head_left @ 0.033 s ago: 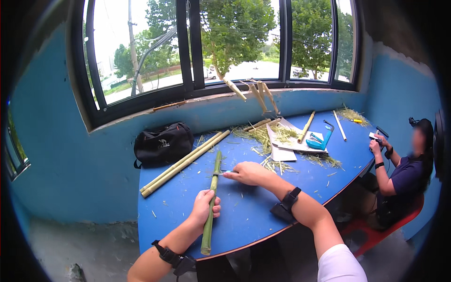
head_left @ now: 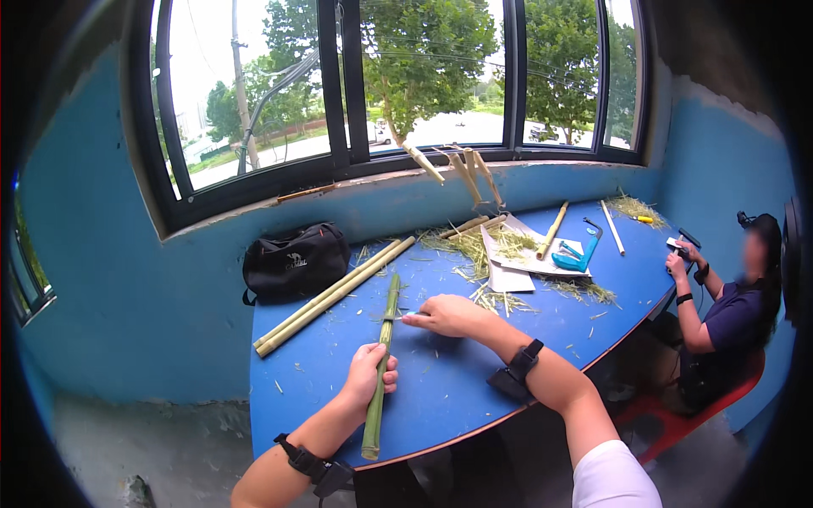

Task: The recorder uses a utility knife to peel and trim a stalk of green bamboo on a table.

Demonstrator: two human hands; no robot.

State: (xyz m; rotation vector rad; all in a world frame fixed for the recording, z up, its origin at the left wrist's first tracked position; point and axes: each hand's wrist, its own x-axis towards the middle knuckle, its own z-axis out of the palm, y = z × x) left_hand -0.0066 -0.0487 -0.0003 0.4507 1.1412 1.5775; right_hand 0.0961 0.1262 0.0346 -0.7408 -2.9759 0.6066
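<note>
Knife (head_left: 399, 319) slid slightly down green stalk (head_left: 373, 427); black bag (head_left: 275, 275) bears lettering (head_left: 295, 262).

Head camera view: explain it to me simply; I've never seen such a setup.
No machine here: a person works bare-handed. A wide fisheye camera worn on that person's head looks down, so straight edges bend. The left hand grips a green stalk; the right hand holds a thin blade-like tool across it. On the blue table lie two pale poles, pale sheets, a teal tool and straw-like shavings, with a black bag beside the poles. Another person sits at the right.
</note>
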